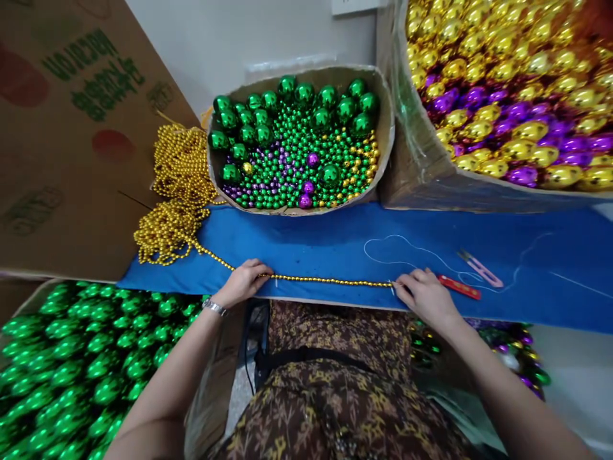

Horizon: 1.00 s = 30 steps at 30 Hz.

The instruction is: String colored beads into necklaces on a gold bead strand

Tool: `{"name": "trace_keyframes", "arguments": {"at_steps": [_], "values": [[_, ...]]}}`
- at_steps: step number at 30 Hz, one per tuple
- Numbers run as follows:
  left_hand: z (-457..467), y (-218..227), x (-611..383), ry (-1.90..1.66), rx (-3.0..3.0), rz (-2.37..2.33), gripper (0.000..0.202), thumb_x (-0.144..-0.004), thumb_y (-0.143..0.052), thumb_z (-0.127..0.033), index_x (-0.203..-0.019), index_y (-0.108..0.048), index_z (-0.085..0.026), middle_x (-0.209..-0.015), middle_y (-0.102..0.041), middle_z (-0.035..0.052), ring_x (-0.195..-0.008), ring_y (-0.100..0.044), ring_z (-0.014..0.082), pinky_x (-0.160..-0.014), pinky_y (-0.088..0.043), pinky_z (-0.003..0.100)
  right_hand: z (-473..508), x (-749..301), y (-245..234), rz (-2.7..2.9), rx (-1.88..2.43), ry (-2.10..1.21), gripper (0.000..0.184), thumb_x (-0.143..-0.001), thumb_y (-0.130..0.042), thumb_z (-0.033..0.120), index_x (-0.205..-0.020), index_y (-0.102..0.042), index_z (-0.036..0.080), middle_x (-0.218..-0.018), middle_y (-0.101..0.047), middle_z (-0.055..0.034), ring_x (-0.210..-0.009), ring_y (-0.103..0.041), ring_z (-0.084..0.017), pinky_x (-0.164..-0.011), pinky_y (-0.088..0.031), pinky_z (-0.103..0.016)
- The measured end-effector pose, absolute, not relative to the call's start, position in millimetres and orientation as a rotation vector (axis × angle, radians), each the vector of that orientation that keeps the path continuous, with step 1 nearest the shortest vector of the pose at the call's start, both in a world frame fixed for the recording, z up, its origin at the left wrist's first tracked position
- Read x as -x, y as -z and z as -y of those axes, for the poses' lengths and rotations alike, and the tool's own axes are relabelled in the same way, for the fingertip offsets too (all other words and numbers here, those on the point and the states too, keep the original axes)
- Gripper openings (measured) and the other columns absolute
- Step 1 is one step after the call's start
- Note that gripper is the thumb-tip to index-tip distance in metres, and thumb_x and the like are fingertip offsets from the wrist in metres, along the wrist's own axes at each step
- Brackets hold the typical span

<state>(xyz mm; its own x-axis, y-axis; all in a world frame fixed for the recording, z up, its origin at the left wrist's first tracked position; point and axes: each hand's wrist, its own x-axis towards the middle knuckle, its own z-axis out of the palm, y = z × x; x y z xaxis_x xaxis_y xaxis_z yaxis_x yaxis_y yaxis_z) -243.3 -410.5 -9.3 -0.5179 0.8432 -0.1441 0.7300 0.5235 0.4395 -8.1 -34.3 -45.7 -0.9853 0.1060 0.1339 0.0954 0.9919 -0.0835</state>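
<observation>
A strand of small gold beads (330, 280) lies stretched straight along the front edge of a blue cloth (325, 243). My left hand (243, 282), with a watch on the wrist, pinches the strand at its left. My right hand (424, 294) pinches the strand's right end, where a thin white thread (407, 246) loops away across the cloth. The strand runs leftward into a heap of gold bead strings (177, 191).
A cardboard box of green, purple and gold beads (297, 147) sits behind the cloth. A big box of gold and purple balls (507, 96) is at the right, green balls (71, 370) at lower left. Pink snips (481, 268) and a red tool (458, 287) lie right of my hand.
</observation>
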Motion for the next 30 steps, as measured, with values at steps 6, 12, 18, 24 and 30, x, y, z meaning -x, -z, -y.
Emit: {"name": "trace_keyframes", "arguments": {"at_steps": [6, 12, 18, 24, 30], "values": [[406.1, 4.5, 238.2, -0.35, -1.379, -2.477, 0.026, -0.09, -0.046, -0.037, -0.099, -0.065, -0.022, -0.094, -0.061, 0.0059, -0.088, -0.055, 0.0181, -0.08, -0.043, 0.029, 34.9, 8.4, 44.5, 3.015, 0.17, -0.105, 0.034, -0.091, -0.038, 0.03, -0.074, -0.066, 0.019, -0.07, -0.057, -0.0056, -0.072, -0.056, -0.02, -0.091, -0.037, -0.04], [397.0, -1.9, 228.5, 0.005, -1.455, -2.635, 0.019, -0.087, -0.047, -0.03, -0.091, -0.064, -0.022, -0.08, -0.064, 0.0047, -0.078, -0.055, 0.0204, -0.068, -0.039, 0.03, 36.9, 9.9, 36.3, 3.029, 0.186, -0.158, 0.033, -0.09, -0.04, 0.031, -0.075, -0.066, 0.019, -0.073, -0.057, -0.0062, -0.073, -0.056, -0.019, -0.084, -0.041, -0.035], [371.8, -13.0, 240.5, 0.126, -1.304, -2.792, 0.024, -0.086, -0.04, -0.027, -0.089, -0.063, -0.019, -0.078, -0.065, 0.0078, -0.075, -0.058, 0.023, -0.061, -0.035, 0.031, 25.9, 40.3, 10.3, 2.982, 0.574, -0.037, 0.033, -0.09, -0.04, 0.039, -0.088, -0.069, 0.022, -0.099, -0.058, -0.0079, -0.07, -0.058, -0.016, -0.053, -0.038, -0.025], [348.9, -33.1, 259.6, -0.549, -0.948, -2.527, 0.02, -0.081, -0.039, -0.024, -0.085, -0.058, -0.019, -0.072, -0.063, 0.0012, -0.066, -0.057, 0.0162, -0.061, -0.037, 0.026, 78.9, 108.0, -16.1, 3.131, 0.396, -0.075, 0.043, -0.092, -0.037, 0.025, -0.134, -0.045, 0.03, -0.121, -0.058, -0.0104, -0.083, -0.063, -0.023, -0.065, -0.044, -0.032], [346.9, -43.6, 260.0, -0.932, -0.873, -2.246, 0.025, -0.083, -0.042, -0.037, -0.071, -0.052, -0.017, -0.062, -0.049, -0.003, -0.061, -0.045, 0.0122, -0.056, -0.036, 0.022, 186.4, 182.7, -16.3, 3.111, -0.459, -0.792, 0.036, -0.094, -0.042, 0.037, -0.126, -0.052, 0.023, -0.118, -0.062, -0.005, -0.097, -0.061, -0.016, -0.075, -0.045, -0.023]]}}
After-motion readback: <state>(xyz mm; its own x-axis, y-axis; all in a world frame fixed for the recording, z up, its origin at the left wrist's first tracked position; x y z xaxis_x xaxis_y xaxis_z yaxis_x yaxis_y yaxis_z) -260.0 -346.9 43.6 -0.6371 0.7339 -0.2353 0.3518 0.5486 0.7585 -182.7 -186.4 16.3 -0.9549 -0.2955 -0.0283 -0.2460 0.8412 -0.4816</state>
